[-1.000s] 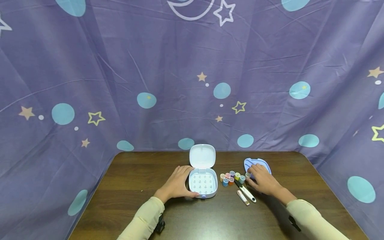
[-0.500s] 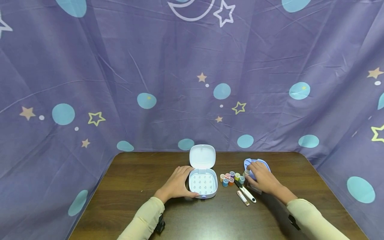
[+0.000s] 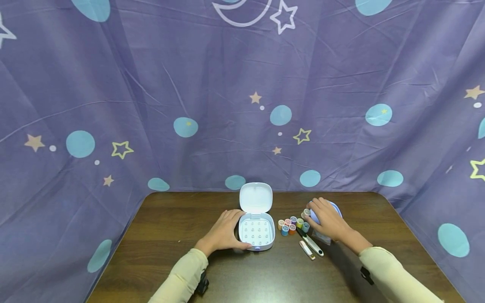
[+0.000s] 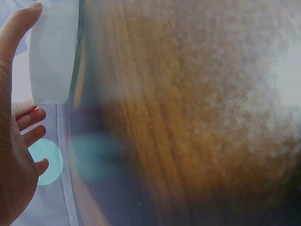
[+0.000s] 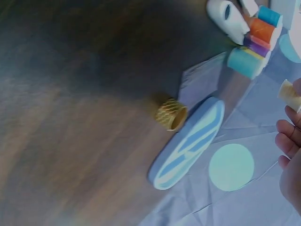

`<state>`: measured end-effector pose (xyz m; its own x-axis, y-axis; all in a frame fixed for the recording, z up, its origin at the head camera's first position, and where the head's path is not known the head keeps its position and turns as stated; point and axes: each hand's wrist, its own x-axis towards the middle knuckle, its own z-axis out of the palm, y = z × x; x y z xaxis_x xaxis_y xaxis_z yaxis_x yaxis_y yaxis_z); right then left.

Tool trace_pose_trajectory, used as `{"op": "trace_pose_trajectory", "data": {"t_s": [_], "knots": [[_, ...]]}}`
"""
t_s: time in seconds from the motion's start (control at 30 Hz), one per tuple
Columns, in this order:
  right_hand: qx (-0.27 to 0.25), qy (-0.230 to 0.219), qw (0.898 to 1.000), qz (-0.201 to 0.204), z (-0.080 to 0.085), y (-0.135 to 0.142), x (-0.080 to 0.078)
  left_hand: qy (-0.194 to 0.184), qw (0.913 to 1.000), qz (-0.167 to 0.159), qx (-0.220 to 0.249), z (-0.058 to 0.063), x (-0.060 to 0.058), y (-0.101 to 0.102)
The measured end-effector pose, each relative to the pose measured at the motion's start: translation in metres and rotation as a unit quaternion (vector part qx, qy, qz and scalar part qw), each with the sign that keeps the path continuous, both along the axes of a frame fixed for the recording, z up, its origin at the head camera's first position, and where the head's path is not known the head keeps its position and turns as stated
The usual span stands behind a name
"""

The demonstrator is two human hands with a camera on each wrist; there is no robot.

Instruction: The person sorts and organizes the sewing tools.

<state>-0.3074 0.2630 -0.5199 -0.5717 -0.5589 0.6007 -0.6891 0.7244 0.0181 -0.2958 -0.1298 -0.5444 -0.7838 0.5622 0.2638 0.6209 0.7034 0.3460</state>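
While the left hand (image 3: 224, 230) holds the open peg box (image 3: 256, 233) by its 9 o'clock side, the right hand (image 3: 329, 219) pinches a pale thread spool (image 3: 306, 213) above the desk (image 3: 250, 280), long axis tilted. Right wrist view: its free end faces 10 o'clock; gold thimble (image 5: 165, 112) beside blue striped tray (image 5: 189, 143). Head view: thimble hidden. Other spools (image 3: 292, 227), 8 o'clock of the held one, stand between it and box.

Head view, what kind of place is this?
Likely an indoor sewing or craft spot: coloured thread spools sit on a wooden table, with a purple star-printed cloth hung behind it.
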Motion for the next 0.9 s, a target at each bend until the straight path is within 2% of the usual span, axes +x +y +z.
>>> {"op": "trace_pose_trajectory", "data": {"t_s": [0.43, 0.9], "knots": [[0.002, -0.017, 0.999, 0.028, 0.020, -0.034, -0.001, -0.002, 1.0000, 0.004, -0.006, 0.001, 0.000, -0.001], [-0.001, -0.021, 0.998, 0.057, 0.027, -0.068, -0.007, -0.010, 0.9999, 0.002, 0.001, -0.001, 0.000, -0.002]]}}
